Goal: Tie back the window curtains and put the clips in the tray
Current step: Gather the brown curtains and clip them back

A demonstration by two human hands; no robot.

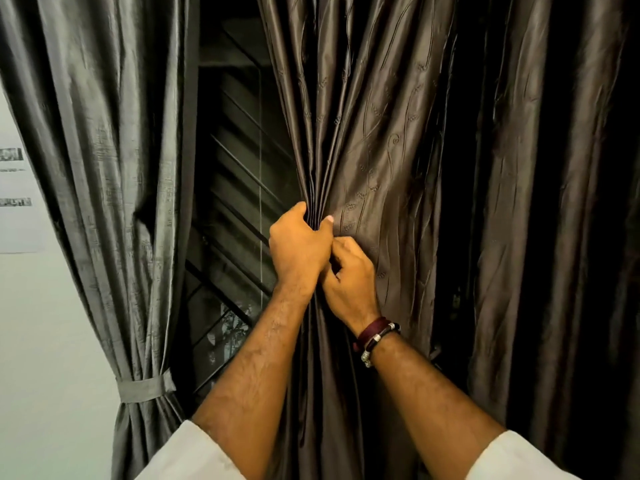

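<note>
Both hands, left (299, 249) and right (349, 282), fists tight around the gathered dark curtain (374, 133).

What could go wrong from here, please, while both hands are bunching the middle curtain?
The left hand grips only a narrow bunch of the middle curtain, so the shiny folds might slip free. The right hand is crowded beneath it, and its bracelets might snag the fabric. No tie like the band on the left curtain shows here.

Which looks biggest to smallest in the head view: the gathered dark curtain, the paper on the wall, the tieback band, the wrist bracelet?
1. Dark curtain
2. Paper, partly cut off
3. Tieback band and bracelet: look alike, and the bracelet is nearer.
</note>
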